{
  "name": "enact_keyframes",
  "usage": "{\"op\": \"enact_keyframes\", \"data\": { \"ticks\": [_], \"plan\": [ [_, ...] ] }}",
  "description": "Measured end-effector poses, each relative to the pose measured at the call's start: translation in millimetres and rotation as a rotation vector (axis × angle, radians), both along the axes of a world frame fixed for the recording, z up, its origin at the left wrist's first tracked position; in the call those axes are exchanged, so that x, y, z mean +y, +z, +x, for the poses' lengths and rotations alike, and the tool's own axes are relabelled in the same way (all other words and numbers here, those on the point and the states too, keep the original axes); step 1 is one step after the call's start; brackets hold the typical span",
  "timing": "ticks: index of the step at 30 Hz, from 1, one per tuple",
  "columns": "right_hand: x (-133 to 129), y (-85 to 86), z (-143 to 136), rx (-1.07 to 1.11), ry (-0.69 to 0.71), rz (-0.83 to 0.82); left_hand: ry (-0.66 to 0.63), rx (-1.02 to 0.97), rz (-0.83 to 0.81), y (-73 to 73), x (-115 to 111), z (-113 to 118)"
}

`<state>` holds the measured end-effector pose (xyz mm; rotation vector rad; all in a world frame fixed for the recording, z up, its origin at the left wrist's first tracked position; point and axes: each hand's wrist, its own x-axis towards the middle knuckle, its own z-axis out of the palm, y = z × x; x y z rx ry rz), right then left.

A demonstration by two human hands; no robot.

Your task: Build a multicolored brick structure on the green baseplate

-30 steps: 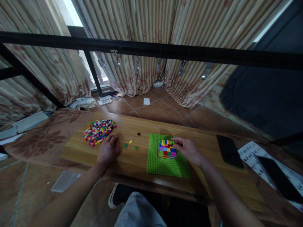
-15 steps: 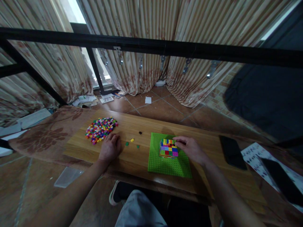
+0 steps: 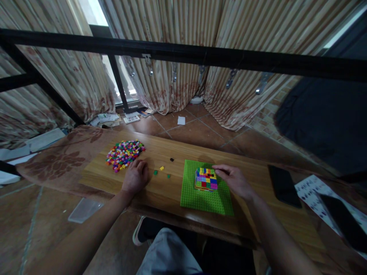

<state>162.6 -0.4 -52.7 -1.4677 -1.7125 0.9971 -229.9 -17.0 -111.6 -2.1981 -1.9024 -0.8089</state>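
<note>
A block structure of many coloured bricks stands on a green studded baseplate. My right hand is at its upper right corner, thumb and forefinger pinched together; whatever lies between the fingertips is too small to make out. On the wooden board, my left hand rests with its fingers curled, beside the lower right edge of a heap of small mixed bricks. Between the hands lie a yellow brick, a black brick and two green bricks.
A dark phone lies on the board right of my right hand. Further right are a printed sheet and another dark device. A black metal bar crosses in front of the curtains. A clear plastic lid lies on the floor.
The view has shifted slightly, moving the scene a little to the right. Where the yellow brick lies, its outline looks smaller than before. Both hands keep nearly the same places.
</note>
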Motion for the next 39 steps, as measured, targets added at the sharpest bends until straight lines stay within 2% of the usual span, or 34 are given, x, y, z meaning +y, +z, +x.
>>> {"op": "enact_keyframes", "data": {
  "ticks": [13,22,28,35,39],
  "plan": [
    [0.4,-3.2,-2.6,0.091,-0.082,-0.081,0.004,0.014,-0.01,3.2,-1.5,2.1],
    [6.3,6.5,-1.1,0.023,-0.039,-0.182,0.0,0.015,-0.009,0.5,-0.4,0.8],
    [7.2,6.6,-2.5,0.056,-0.058,-0.247,0.003,0.035,-0.002,-0.3,-0.6,0.8],
    [4.1,3.2,0.6,0.049,-0.031,-0.188,-0.015,-0.006,0.033,-0.6,-0.4,1.2],
    [-8.3,8.8,-5.9,0.009,-0.224,0.055,-0.022,-0.032,0.022,0.7,-2.4,3.4]
  ]
}}
